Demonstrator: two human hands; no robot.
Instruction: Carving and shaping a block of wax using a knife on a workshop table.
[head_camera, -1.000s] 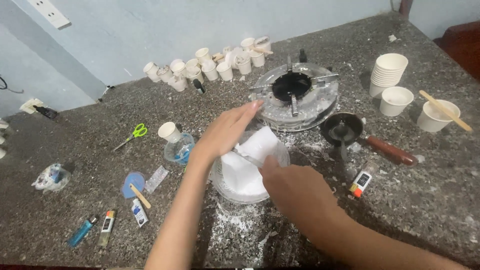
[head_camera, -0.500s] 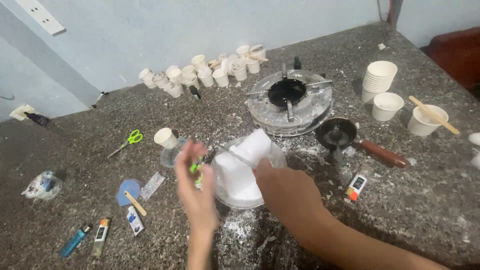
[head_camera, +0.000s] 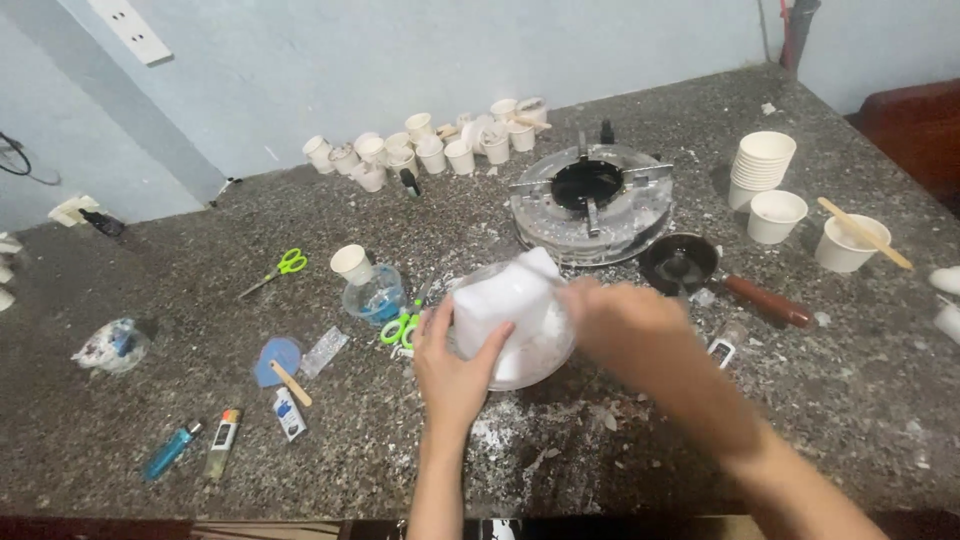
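A clear glass bowl (head_camera: 545, 358) sits on the speckled stone counter, with a big white block (head_camera: 505, 292) standing in it over white crumbs. My left hand (head_camera: 455, 368) grips the block's near left side, fingers wrapped up onto it. My right hand (head_camera: 625, 322), blurred, is at the bowl's right rim and seems to clasp it. Small green-handled scissors (head_camera: 400, 328) lie just left of my left thumb. White crumbs are scattered on the counter in front of the bowl.
Behind the bowl stands a round gas burner (head_camera: 590, 200), with a small black pan (head_camera: 680, 265) to its right. Paper cups (head_camera: 762, 165) stand at the right and along the back wall (head_camera: 430, 150). A glass jar (head_camera: 372, 297), more scissors (head_camera: 280, 268) and lighters (head_camera: 172, 450) lie left.
My left hand left the top of the bowl, swung out to its left with something green by its fingers, and now grips the white block. The right hand stayed at the bowl.
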